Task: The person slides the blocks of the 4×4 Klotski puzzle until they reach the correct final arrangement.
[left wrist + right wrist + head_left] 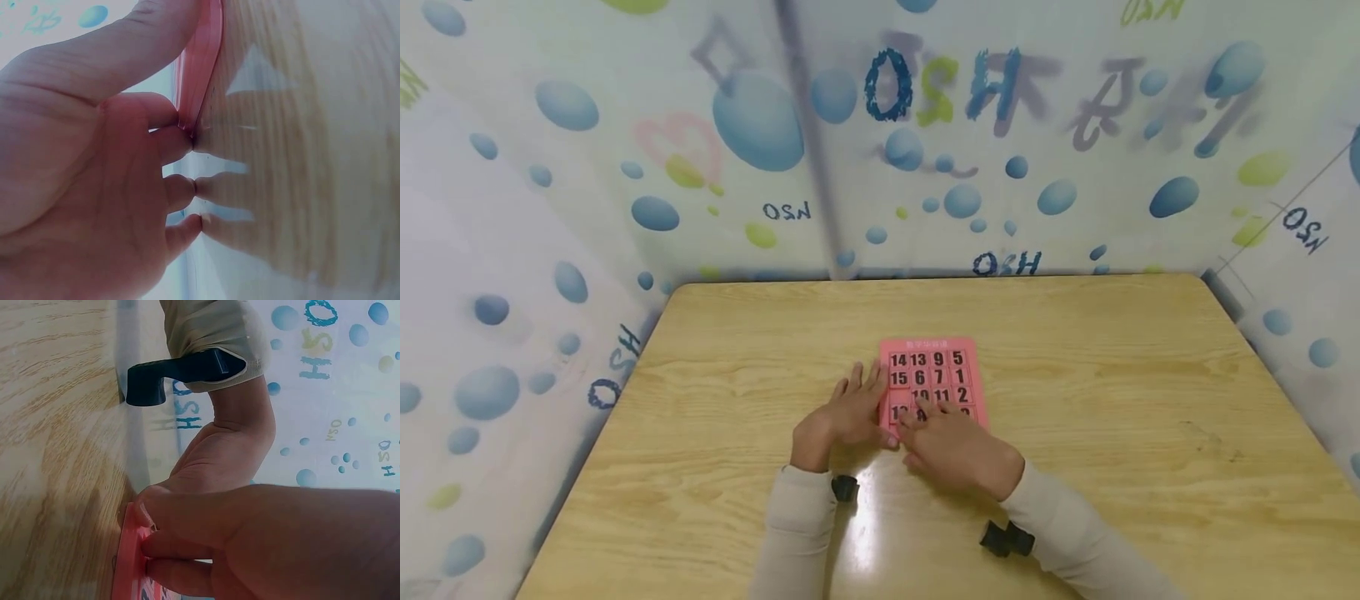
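While the right hand [958, 450] rests on the lower rows of number tiles [938, 377], fingers extended and clasping nothing, the left hand [848, 414] lies along the left edge of the pink puzzle board [928, 343], seemingly bracing rather than gripping. The board lies flat, just below the centre of the frame, on a wooden table [1097, 375]. The step in hand looks like sliding tiles. A gap [898, 396] shows third down in the left column; the next move would call for pushing a neighbour into it, perhaps tile 15 [898, 378] or tile 10 [920, 394], with the board kept steady. A patterned wall [1060, 158] fills the upper frame.
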{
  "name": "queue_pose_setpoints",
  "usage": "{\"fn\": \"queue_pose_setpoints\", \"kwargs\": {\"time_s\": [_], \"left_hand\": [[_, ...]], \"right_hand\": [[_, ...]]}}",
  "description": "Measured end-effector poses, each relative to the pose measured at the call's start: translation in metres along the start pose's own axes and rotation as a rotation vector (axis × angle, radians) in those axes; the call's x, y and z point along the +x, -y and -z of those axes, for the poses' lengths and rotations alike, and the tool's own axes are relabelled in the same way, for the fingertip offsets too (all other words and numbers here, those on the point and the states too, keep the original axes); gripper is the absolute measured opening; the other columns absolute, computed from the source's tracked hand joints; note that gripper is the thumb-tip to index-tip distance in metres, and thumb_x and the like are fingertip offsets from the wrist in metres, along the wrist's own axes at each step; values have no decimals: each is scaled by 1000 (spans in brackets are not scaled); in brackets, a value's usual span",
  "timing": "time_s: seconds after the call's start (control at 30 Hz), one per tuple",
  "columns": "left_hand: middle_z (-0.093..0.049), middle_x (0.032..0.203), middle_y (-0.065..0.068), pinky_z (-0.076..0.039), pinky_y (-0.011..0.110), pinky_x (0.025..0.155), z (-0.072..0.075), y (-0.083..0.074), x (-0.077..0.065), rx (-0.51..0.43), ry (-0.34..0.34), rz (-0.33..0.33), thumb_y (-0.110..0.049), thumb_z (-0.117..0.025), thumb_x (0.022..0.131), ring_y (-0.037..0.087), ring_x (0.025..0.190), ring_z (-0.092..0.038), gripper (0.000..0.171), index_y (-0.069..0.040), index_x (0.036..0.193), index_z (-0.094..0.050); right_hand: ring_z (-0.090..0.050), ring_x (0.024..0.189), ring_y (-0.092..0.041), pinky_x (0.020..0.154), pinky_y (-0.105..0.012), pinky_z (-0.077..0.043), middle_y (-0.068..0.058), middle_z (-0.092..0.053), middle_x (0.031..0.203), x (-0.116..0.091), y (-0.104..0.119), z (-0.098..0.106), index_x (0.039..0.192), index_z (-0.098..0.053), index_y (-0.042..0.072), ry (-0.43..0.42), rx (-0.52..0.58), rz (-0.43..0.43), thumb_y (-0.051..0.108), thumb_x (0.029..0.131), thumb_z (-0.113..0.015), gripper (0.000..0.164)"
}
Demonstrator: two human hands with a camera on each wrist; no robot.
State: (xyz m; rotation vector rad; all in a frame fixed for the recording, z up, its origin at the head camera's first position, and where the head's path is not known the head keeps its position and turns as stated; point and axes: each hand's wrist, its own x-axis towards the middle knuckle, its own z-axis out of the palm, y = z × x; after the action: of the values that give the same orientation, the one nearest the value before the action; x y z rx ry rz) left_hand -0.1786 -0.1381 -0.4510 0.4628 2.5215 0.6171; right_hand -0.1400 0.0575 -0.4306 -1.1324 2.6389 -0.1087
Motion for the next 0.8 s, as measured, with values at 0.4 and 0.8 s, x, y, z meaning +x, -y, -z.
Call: {"fn": "queue_pose_setpoints", "kwargs": {"time_s": [0.4,0.8], "left_hand": [[2,166,16,0,53,123,-1,1,-2,0,1,11,-36,-81,80,40,151,11,115,-3,159,-4],[3,166,13,0,52,123,-1,2,3,10,2,17,-40,-80,80,38,151,11,115,-5,159,-4]], "right_hand": [[-47,137,-34,112,-54,-37,-8,-58,141,-1,1,1,138,-60,11,-15,13,69,40,100,-55,47],[-40,140,-41,111,-59,-35,-12,-54,146,0,-24,8,139,-58,8,-88,12,-73,33,102,-54,45]]}}
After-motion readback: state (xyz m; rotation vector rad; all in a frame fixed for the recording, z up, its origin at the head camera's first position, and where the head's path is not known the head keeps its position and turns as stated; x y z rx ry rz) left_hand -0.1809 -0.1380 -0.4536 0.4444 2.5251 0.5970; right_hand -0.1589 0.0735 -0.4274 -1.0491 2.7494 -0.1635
